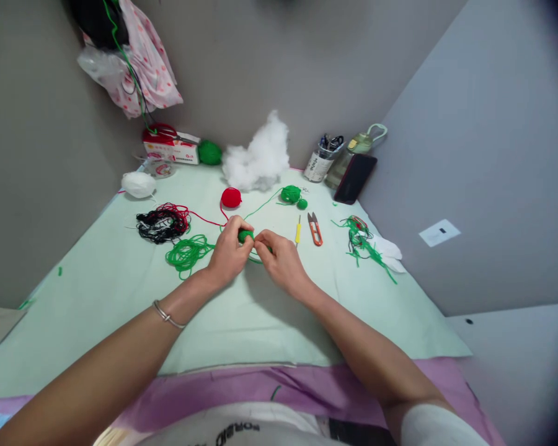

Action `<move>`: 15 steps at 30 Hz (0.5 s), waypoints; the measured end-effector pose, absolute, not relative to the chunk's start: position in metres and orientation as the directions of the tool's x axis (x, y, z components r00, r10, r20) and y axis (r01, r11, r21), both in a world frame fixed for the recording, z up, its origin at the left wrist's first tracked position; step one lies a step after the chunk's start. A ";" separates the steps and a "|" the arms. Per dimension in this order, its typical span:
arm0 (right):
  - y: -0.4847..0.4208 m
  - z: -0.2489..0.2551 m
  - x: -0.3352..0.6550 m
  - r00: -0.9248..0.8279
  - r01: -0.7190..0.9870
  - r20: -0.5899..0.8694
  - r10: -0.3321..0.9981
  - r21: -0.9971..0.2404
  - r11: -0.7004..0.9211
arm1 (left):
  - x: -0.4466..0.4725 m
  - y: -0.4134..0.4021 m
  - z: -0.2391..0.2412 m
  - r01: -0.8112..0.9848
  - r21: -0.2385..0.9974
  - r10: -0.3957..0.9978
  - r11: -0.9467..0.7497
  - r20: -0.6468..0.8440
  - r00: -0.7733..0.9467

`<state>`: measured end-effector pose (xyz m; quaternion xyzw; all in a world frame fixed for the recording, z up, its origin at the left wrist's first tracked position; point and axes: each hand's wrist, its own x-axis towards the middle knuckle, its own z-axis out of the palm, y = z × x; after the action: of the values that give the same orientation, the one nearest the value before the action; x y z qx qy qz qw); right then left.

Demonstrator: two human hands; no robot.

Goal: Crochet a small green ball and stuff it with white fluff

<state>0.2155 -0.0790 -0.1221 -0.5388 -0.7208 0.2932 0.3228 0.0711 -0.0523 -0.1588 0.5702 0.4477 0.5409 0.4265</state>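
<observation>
Over the middle of the table, my left hand (230, 249) is closed around a small green crocheted piece (245, 236), its rounded top showing between thumb and fingers. My right hand (283, 259) pinches right against that piece. A bit of green shows under its fingers, but what they grip is too small and hidden to name. From near my hands, a green strand runs back to a green yarn ball (290, 194). A red yarn ball (231, 197) lies just beyond my left hand. To the right of my right hand are a yellow-handled crochet hook (298, 231) and orange thread snips (315, 230).
Left lie loose green yarn (188, 254), tangled black yarn (160, 224) and a white yarn ball (138, 184). White stuffing (258, 155) stands at the back. A pen cup (318, 166), bottle (360, 143), phone (354, 178) and yarn scraps (360, 241) are on the right.
</observation>
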 end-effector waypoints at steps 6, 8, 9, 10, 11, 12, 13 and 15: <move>-0.069 -0.120 0.222 -0.147 0.600 0.153 0.977 -0.771 0.211 | 0.071 -0.055 -0.151 0.033 0.973 0.965 -0.228 0.221 0.143; -0.067 -0.120 0.225 -0.143 0.606 0.151 0.978 -0.768 0.207 | 0.068 -0.054 -0.151 0.044 0.976 0.959 -0.215 0.203 0.196; -0.067 -0.120 0.226 -0.150 0.609 0.146 0.978 -0.766 0.208 | 0.066 -0.054 -0.152 0.060 0.976 0.958 -0.211 0.195 0.210; -0.068 -0.120 0.226 -0.163 0.611 0.140 0.977 -0.763 0.211 | 0.065 -0.053 -0.154 0.083 0.974 0.958 -0.211 0.189 0.215; -0.069 -0.120 0.225 -0.179 0.614 0.133 0.975 -0.759 0.216 | 0.064 -0.052 -0.155 0.112 0.971 0.960 -0.213 0.187 0.209; -0.071 -0.121 0.224 -0.196 0.616 0.127 0.972 -0.756 0.222 | 0.063 -0.052 -0.157 0.143 0.965 0.962 -0.219 0.189 0.196; -0.072 -0.121 0.223 -0.208 0.618 0.122 0.970 -0.753 0.228 | 0.063 -0.052 -0.159 0.175 0.958 0.964 -0.227 0.197 0.176; -0.075 -0.122 0.220 -0.219 0.616 0.120 0.968 -0.753 0.233 | 0.064 -0.051 -0.161 0.229 0.941 0.966 -0.250 0.225 0.129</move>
<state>0.2200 -0.0746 -0.1223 -0.5468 -0.7244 0.2912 0.3025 0.0640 -0.0515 -0.1614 0.6389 0.4674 0.4656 0.3956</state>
